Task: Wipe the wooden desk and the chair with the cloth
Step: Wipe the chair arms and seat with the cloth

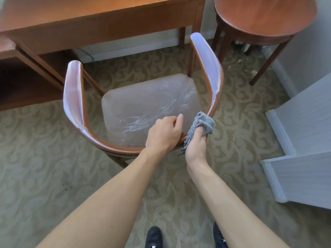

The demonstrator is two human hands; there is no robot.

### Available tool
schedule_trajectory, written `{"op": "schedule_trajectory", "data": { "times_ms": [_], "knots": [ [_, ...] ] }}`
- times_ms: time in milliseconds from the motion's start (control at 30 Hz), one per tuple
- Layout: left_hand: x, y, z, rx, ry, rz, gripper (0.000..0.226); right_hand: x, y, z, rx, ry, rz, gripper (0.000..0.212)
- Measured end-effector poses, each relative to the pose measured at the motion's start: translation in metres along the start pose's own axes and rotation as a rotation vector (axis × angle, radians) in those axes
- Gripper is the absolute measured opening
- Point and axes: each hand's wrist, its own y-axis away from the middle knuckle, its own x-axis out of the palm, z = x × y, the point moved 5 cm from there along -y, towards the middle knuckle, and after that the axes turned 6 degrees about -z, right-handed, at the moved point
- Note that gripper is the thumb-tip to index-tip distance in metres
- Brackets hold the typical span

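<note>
Risk of cloth [202,125] slipping from right hand [196,145], fingers clamped loosely; left hand [163,134] curled, gripping chair [114,149] rim.

— Open seat [143,102] between the two padded arms, free from above. Left hand [163,134] parked on the curved back rail [116,149], right hand [196,142] just beside it.

— Tight further out: desk [100,20] ahead, round table [263,17] near the right arm [206,56], white furniture [304,140] right.
</note>
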Motion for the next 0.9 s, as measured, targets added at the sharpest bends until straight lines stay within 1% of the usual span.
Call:
{"op": "schedule_trajectory", "data": {
  "times_ms": [33, 67, 100, 133, 167, 233, 267, 300, 333, 367, 433, 467, 533, 567, 600, 667, 700, 800, 900],
  "knots": [
    [-0.005, 0.000, 0.004, -0.018, 0.117, 0.027, 0.053, 0.004, 0.007, -0.005, -0.002, -0.006, -0.021, 0.057],
    [-0.012, 0.000, 0.011, -0.017, 0.168, 0.057, 0.048, 0.009, 0.014, -0.010, 0.009, -0.021, -0.039, 0.057],
    [-0.023, 0.001, 0.019, 0.028, 0.140, 0.090, 0.045, 0.011, 0.023, -0.015, 0.018, -0.048, -0.055, 0.056],
    [-0.038, 0.002, 0.029, 0.100, 0.031, 0.116, 0.046, 0.013, 0.030, -0.019, 0.020, -0.083, -0.053, 0.053],
    [-0.053, 0.002, 0.042, 0.165, -0.111, 0.138, 0.048, 0.018, 0.038, -0.023, 0.021, -0.093, -0.056, 0.045],
    [-0.079, 0.000, 0.080, 0.203, -0.348, 0.185, 0.051, 0.033, 0.060, -0.035, 0.057, -0.130, -0.062, 0.029],
    [-0.089, 0.002, 0.100, 0.182, -0.416, 0.208, 0.050, 0.045, 0.070, -0.048, 0.077, -0.147, -0.046, 0.036],
    [-0.095, 0.005, 0.115, 0.163, -0.468, 0.219, 0.048, 0.060, 0.083, -0.060, 0.101, -0.151, -0.002, 0.053],
    [-0.097, 0.010, 0.124, 0.153, -0.501, 0.213, 0.046, 0.076, 0.095, -0.072, 0.155, -0.152, 0.039, 0.066],
    [-0.097, 0.013, 0.127, 0.154, -0.519, 0.190, 0.044, 0.087, 0.104, -0.083, 0.207, -0.163, 0.058, 0.071],
    [-0.095, 0.013, 0.123, 0.188, -0.542, 0.146, 0.041, 0.098, 0.116, -0.092, 0.277, -0.176, 0.091, 0.065],
    [-0.094, 0.011, 0.121, 0.198, -0.551, 0.146, 0.040, 0.098, 0.115, -0.090, 0.282, -0.180, 0.104, 0.060],
    [-0.094, 0.009, 0.123, 0.191, -0.553, 0.161, 0.039, 0.094, 0.108, -0.087, 0.266, -0.182, 0.103, 0.052],
    [-0.094, 0.009, 0.124, 0.187, -0.553, 0.157, 0.039, 0.089, 0.105, -0.081, 0.243, -0.176, 0.082, 0.052],
    [-0.094, 0.010, 0.125, 0.177, -0.548, 0.151, 0.039, 0.086, 0.102, -0.077, 0.215, -0.173, 0.071, 0.056],
    [-0.093, 0.008, 0.126, 0.169, -0.521, 0.138, 0.042, 0.078, 0.097, -0.072, 0.159, -0.106, 0.037, 0.076],
    [-0.093, 0.008, 0.127, 0.166, -0.517, 0.136, 0.044, 0.072, 0.094, -0.067, 0.138, -0.081, 0.011, 0.080],
    [-0.091, 0.005, 0.128, 0.160, -0.535, 0.165, 0.048, 0.047, 0.073, -0.048, 0.082, -0.040, -0.100, 0.067],
    [-0.091, 0.005, 0.129, 0.136, -0.526, 0.166, 0.050, 0.023, 0.050, -0.025, 0.055, -0.004, -0.139, 0.055]
  ]
}}
